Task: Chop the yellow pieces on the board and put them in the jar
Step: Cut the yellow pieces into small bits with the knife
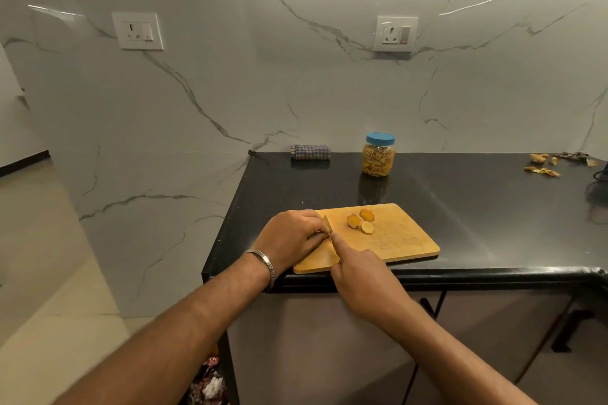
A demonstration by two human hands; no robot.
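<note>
On the black counter (460, 207) my right hand (362, 276) grips the knife (328, 225) over the board (394, 240); my left hand (292, 237) curls on something hidden beside three yellow pieces (361, 221), jar (379, 154) lidded behind.

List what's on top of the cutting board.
On the cutting board: three yellow pieces grouped near its far edge, plus the left hand and right hand with a knife blade. Whatever lies under the left hand is covered.

Both hands (329, 251) curled, touching
</note>
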